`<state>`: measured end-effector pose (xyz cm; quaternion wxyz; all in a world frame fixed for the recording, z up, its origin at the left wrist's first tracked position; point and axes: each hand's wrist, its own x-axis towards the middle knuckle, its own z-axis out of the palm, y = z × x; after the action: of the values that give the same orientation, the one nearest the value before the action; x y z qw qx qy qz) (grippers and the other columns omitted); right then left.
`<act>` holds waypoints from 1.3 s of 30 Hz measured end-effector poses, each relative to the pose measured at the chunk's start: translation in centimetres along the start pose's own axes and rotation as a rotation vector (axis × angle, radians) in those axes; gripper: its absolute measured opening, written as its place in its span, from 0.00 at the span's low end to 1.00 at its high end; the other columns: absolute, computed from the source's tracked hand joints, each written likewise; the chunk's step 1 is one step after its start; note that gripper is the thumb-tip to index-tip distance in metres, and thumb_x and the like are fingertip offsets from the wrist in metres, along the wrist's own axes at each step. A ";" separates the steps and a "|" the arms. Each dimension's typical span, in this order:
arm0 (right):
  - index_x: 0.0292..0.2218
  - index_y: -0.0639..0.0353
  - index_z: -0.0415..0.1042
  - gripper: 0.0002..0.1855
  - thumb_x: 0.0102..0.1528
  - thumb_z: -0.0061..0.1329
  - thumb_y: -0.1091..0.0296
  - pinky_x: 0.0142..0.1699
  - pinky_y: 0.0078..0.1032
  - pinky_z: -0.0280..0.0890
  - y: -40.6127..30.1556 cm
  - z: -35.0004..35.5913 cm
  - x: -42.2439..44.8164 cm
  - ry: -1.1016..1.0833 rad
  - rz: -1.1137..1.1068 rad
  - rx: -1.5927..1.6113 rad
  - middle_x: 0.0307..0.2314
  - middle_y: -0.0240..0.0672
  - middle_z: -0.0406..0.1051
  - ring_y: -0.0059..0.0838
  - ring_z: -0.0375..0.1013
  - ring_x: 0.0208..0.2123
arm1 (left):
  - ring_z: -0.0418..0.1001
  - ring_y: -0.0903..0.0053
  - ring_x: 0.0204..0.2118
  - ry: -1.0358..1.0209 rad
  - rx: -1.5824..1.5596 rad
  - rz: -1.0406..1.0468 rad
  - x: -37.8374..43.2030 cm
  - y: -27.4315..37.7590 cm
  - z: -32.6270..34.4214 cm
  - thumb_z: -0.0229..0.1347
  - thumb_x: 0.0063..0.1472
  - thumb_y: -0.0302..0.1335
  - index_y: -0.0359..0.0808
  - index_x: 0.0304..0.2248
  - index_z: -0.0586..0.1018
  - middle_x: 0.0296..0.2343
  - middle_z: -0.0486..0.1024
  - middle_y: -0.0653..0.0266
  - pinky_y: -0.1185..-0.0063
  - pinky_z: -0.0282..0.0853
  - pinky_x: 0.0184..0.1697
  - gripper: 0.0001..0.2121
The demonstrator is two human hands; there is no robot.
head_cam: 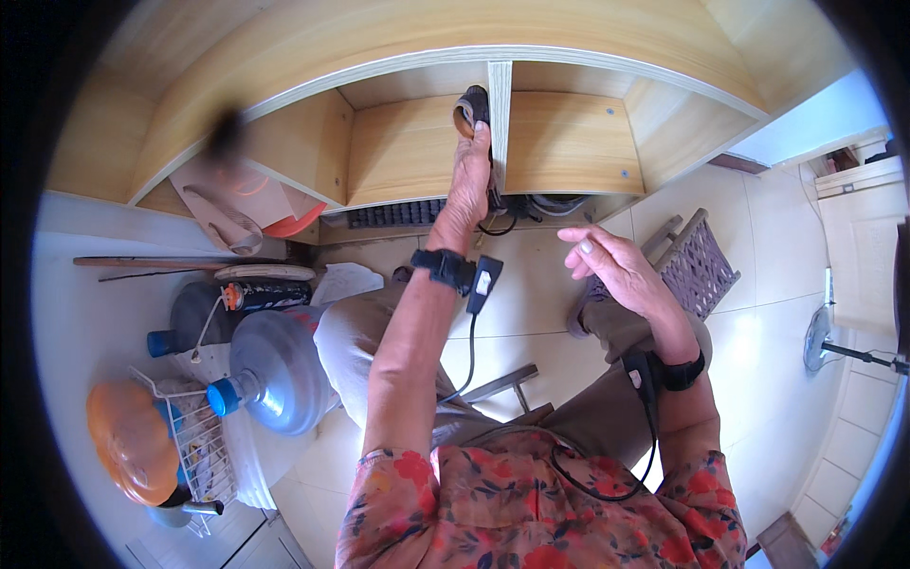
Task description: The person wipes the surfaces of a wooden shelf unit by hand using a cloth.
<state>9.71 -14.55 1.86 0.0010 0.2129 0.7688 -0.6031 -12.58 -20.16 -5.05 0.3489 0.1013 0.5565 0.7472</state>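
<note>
My left hand (470,171) reaches into the left middle compartment of a light wooden shelf unit (402,153) and grips a dark shoe (479,101) with a tan lining. The shoe lies right beside the upright divider (500,121); much of it is hidden behind my hand. My right hand (613,264) hovers over the tiled floor with fingers apart and nothing in it. Past the divider, the right compartment (569,146) shows bare boards and several screw heads. Black straps with cabled devices circle both wrists.
Below the shelf lie dark footwear (558,204) and a black ridged item (398,213). A woven stool (700,267) stands on the right. Large water bottles (281,373), a white wire rack (206,448) and an orange lobed object (131,441) crowd the left. A fan (819,340) is far right.
</note>
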 end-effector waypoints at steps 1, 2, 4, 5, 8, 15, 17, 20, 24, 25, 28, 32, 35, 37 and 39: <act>0.45 0.62 0.62 0.18 0.60 0.32 0.60 0.36 0.20 0.63 -0.2 0.2 0.1 0.002 -0.009 0.000 0.26 0.35 0.68 0.23 0.69 0.28 | 0.59 0.85 0.14 -0.019 0.059 -0.100 -0.9 0.8 0.0 0.40 0.61 0.42 0.39 0.43 0.63 0.14 0.60 0.73 0.85 0.57 0.16 0.18; 0.45 0.62 0.63 0.18 0.60 0.32 0.60 0.36 0.20 0.63 -0.4 0.4 0.2 -0.006 -0.004 0.005 0.26 0.35 0.68 0.24 0.69 0.27 | 0.59 0.84 0.13 0.053 0.009 -0.047 -1.6 1.3 0.8 0.38 0.60 0.48 0.39 0.37 0.65 0.12 0.58 0.73 0.85 0.55 0.16 0.20; 0.45 0.62 0.63 0.18 0.60 0.32 0.60 0.36 0.20 0.63 -0.3 0.7 0.2 -0.010 0.002 0.017 0.26 0.35 0.67 0.24 0.69 0.27 | 0.59 0.84 0.14 0.020 -0.076 0.048 -3.9 4.0 2.1 0.36 0.59 0.51 0.39 0.34 0.66 0.12 0.59 0.73 0.85 0.55 0.16 0.22; 0.45 0.61 0.63 0.19 0.60 0.31 0.58 0.37 0.20 0.63 -0.1 0.8 0.2 -0.023 0.012 0.016 0.27 0.35 0.67 0.23 0.68 0.28 | 0.59 0.84 0.14 -0.013 -0.168 0.135 -4.7 5.2 2.8 0.34 0.58 0.54 0.39 0.31 0.66 0.13 0.59 0.73 0.84 0.54 0.16 0.24; 0.46 0.61 0.63 0.20 0.60 0.31 0.56 0.38 0.20 0.62 -0.7 1.0 0.1 -0.060 0.000 -0.031 0.27 0.35 0.67 0.23 0.68 0.28 | 0.63 0.82 0.20 0.020 -0.076 0.290 -5.2 6.3 3.3 0.33 0.57 0.57 0.38 0.33 0.66 0.18 0.64 0.69 0.82 0.60 0.22 0.27; 0.42 0.63 0.64 0.18 0.57 0.36 0.59 0.36 0.25 0.64 -0.3 1.2 0.4 -0.068 0.011 -0.145 0.25 0.40 0.68 0.29 0.69 0.27 | 0.38 0.60 0.59 0.060 0.300 0.562 -5.3 1.0 2.8 0.40 0.59 0.37 0.34 0.57 0.40 0.56 0.37 0.48 0.72 0.34 0.59 0.32; 0.42 0.63 0.64 0.17 0.57 0.36 0.59 0.37 0.26 0.64 -0.1 1.1 0.4 -0.055 -0.029 -0.203 0.27 0.42 0.68 0.34 0.69 0.29 | 0.42 0.59 0.58 0.118 0.442 0.804 -5.3 0.8 3.4 0.40 0.59 0.36 0.34 0.57 0.40 0.56 0.37 0.47 0.70 0.38 0.58 0.31; 0.42 0.62 0.65 0.17 0.56 0.36 0.60 0.39 0.30 0.63 -0.1 0.8 0.0 -0.055 -0.046 -0.286 0.30 0.45 0.69 0.41 0.69 0.33 | 0.44 0.54 0.57 0.236 0.695 1.131 -5.2 2.1 4.4 0.43 0.57 0.30 0.34 0.57 0.40 0.56 0.35 0.43 0.67 0.40 0.57 0.32; 0.42 0.61 0.65 0.16 0.56 0.37 0.60 0.39 0.32 0.62 0.5 0.8 -0.5 -0.024 -0.170 -0.419 0.32 0.46 0.68 0.45 0.68 0.35 | 0.41 0.46 0.57 0.313 0.799 1.269 -3.0 -0.5 3.2 0.46 0.50 0.20 0.34 0.57 0.41 0.54 0.37 0.37 0.63 0.38 0.57 0.36; 0.42 0.61 0.65 0.16 0.56 0.37 0.60 0.39 0.32 0.62 0.7 0.6 -0.6 -0.021 -0.166 -0.414 0.32 0.46 0.68 0.45 0.68 0.35 | 0.41 0.46 0.57 0.306 0.801 1.267 -2.8 -2.2 2.7 0.46 0.50 0.20 0.34 0.57 0.41 0.54 0.37 0.37 0.63 0.38 0.57 0.36; 0.42 0.61 0.65 0.16 0.56 0.37 0.61 0.39 0.33 0.62 0.8 0.5 -0.7 -0.028 -0.193 -0.433 0.33 0.45 0.68 0.46 0.68 0.34 | 0.43 0.45 0.56 0.346 0.880 1.090 -2.3 -8.3 0.8 0.47 0.49 0.19 0.33 0.56 0.42 0.54 0.39 0.36 0.60 0.38 0.57 0.37; 0.41 0.61 0.65 0.16 0.55 0.38 0.62 0.39 0.33 0.63 1.8 0.7 -0.4 -0.040 -0.198 -0.459 0.33 0.45 0.68 0.46 0.68 0.34 | 0.46 0.53 0.56 0.340 0.885 0.923 -3.1 -11.4 -1.0 0.47 0.53 0.24 0.32 0.55 0.48 0.53 0.48 0.41 0.60 0.38 0.57 0.30; 0.42 0.61 0.65 0.16 0.55 0.38 0.62 0.39 0.33 0.63 1.2 0.8 -0.2 -0.055 -0.200 -0.479 0.33 0.45 0.68 0.46 0.68 0.34 | 0.55 0.65 0.54 0.237 0.882 0.725 -2.0 -11.1 -2.4 0.44 0.58 0.28 0.31 0.51 0.56 0.50 0.57 0.51 0.66 0.46 0.56 0.22; 0.42 0.61 0.64 0.16 0.55 0.38 0.62 0.39 0.33 0.63 1.1 0.9 -0.2 -0.074 -0.182 -0.469 0.33 0.45 0.68 0.46 0.68 0.34 | 0.65 0.76 0.37 0.183 0.126 0.479 -2.0 -10.0 -1.6 0.43 0.60 0.31 0.32 0.41 0.65 0.33 0.68 0.63 0.76 0.60 0.43 0.13; 0.42 0.61 0.65 0.16 0.55 0.38 0.63 0.39 0.33 0.63 1.1 0.7 -0.5 -0.070 -0.205 -0.487 0.33 0.45 0.68 0.46 0.68 0.33 | 0.66 0.81 0.25 0.094 0.098 0.428 -2.2 -6.2 -0.2 0.41 0.61 0.39 0.35 0.48 0.60 0.29 0.66 0.66 0.84 0.65 0.26 0.20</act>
<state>10.34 -15.19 0.78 0.0176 0.1064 0.9083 -0.4041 -8.49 -20.86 -10.22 0.1505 0.1990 0.5736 0.7802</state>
